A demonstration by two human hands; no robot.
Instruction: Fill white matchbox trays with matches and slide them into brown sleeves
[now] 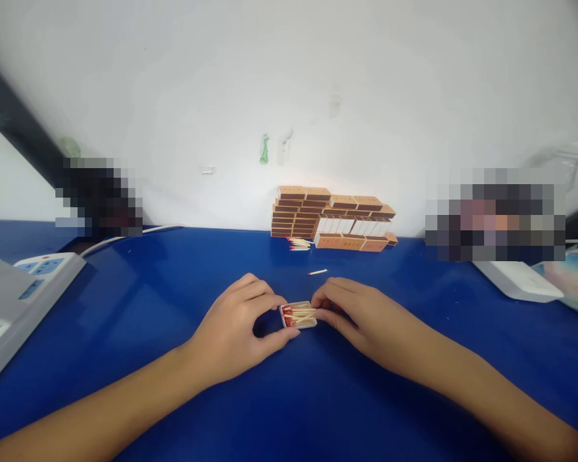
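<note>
An open matchbox tray (306, 326) sits in front of me on the blue table, with red-tipped matchsticks (298, 312) lying in it, heads to the left. My left hand (236, 327) grips the tray's left end, its index finger at the far side and its thumb at the near side. At the right end, the thumb and index finger of my right hand (354, 311) are pinched on the plain end of a matchstick over the tray. Just beyond the tray, a single loose matchstick (317, 272) rests on the table.
Stacked matchboxes (293, 218) stand against the white wall (289, 77), with a small heap of matchsticks (299, 244) before them. A power strip (43, 282) lies at the left, its white cable (120, 239) running back. A white object (517, 281) lies at the right.
</note>
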